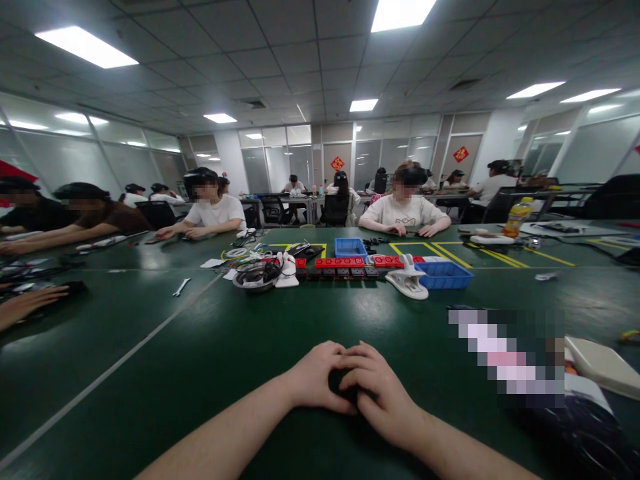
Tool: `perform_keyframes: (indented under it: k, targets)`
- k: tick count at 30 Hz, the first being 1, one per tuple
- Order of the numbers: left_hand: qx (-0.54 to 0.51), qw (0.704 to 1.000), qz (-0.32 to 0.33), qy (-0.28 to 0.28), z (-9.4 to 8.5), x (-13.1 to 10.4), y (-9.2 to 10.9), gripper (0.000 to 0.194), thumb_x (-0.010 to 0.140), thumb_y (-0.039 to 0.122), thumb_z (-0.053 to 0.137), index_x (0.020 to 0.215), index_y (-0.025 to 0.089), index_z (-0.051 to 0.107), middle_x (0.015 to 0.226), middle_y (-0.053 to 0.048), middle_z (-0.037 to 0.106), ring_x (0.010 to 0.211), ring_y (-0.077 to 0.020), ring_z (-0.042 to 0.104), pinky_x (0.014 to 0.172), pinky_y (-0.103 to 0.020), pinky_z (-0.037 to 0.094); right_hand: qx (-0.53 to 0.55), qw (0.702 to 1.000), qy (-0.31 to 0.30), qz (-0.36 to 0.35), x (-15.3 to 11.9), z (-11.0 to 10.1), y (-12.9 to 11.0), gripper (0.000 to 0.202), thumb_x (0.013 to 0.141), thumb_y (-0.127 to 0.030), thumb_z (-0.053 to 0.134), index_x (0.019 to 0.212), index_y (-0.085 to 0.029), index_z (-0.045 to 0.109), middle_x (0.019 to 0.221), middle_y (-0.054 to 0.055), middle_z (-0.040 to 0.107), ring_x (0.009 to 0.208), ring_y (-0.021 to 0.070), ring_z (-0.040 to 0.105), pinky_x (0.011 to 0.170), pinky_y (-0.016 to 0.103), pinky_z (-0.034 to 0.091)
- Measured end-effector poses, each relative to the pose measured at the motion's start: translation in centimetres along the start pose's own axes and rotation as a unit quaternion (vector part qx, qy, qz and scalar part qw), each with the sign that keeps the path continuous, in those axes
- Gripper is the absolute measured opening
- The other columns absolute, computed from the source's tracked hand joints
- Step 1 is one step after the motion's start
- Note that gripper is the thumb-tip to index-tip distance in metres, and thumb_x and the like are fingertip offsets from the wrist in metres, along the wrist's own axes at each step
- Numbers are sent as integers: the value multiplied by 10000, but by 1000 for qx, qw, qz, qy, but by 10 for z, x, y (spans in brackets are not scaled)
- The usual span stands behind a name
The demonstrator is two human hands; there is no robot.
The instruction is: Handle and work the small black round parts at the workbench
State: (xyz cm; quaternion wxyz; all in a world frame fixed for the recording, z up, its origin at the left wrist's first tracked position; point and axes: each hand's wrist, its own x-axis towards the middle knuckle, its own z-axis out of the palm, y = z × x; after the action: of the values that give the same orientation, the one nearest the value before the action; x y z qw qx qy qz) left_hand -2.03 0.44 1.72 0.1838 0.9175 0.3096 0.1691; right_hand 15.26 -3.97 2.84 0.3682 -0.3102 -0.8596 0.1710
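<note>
Both hands meet low in the middle of the head view, just above or on the green table (220, 353). Between them is a small black rounded object (336, 381), mostly covered by fingers, so its kind does not show. My left hand (317, 377) curls round its left side. From the right, my right hand (383, 393) wraps over it, with fingertips resting across the top and against the left hand.
A row of red and black power strips (340, 267), blue bins (445, 275), a white clip stand (407, 277) and a cable coil (255, 273) lie ahead. A wrench (181, 287) is at left, a bottle (517, 219) at right. Co-workers sit around; one's hand (37, 300) reaches in left.
</note>
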Motion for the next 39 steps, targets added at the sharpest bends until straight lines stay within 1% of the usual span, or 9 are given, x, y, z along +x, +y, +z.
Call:
perform_keyframes:
  k: [4,9,15,18,23,27,31,35,39]
  targets:
    - [34,998,-18,42,4,0,2,663,472,487,758,1019,194,525,975,-32,523,906,-227,489,876,-384,384,-45,997,55,19,-1,0,-2,297,689,-155,482,979,-201,529,1004,79,556,952,232,487,874,432,364]
    - [78,993,-62,63,14,0,8,627,471,606,694,902,187,517,882,-21,517,878,-235,501,983,-509,256,-117,983,52,128,0,8,2,162,705,-257,580,819,-187,488,820,46,524,773,203,471,707,357,402]
    - [92,990,-84,60,16,0,14,476,527,562,692,789,191,553,836,-11,529,850,-214,510,1006,-465,255,-138,976,29,165,4,13,5,133,699,-230,589,730,-192,465,748,20,510,719,183,463,654,320,391]
    - [96,990,-89,61,16,1,13,365,581,480,678,769,193,555,819,-9,535,829,-202,510,990,-437,283,-136,977,34,162,4,13,5,125,695,-227,588,724,-194,471,742,17,509,717,182,467,651,316,393]
    - [72,992,-83,57,14,1,10,353,570,440,698,769,187,553,818,-5,526,822,-197,499,970,-423,297,-96,985,40,135,3,10,5,80,682,-176,545,750,-193,506,768,27,530,745,188,480,691,343,401]
    - [37,998,-22,35,8,0,4,311,559,365,736,780,205,588,925,-8,510,902,-202,473,838,-320,396,-21,998,34,56,1,6,1,209,631,-107,452,789,-201,553,814,36,574,811,196,509,755,369,406]
    - [4,999,29,21,7,0,-3,236,576,317,751,753,225,625,1000,5,495,972,-193,455,846,-282,387,18,1000,14,6,0,3,-2,245,590,-72,394,666,-225,570,769,-3,637,872,191,548,913,434,335]
    - [0,999,45,4,7,1,-3,246,569,327,764,763,234,645,981,2,514,971,-196,461,860,-295,383,25,1000,-10,1,-1,1,-1,230,573,-53,381,544,-221,534,782,-39,678,986,191,548,1025,492,180]
    - [-2,999,45,20,4,0,3,457,573,386,743,986,252,600,1077,-18,501,1023,-223,438,921,-344,349,4,1000,11,-25,-2,0,-2,259,625,-79,405,738,-230,582,916,-4,654,1035,203,516,1018,484,212]
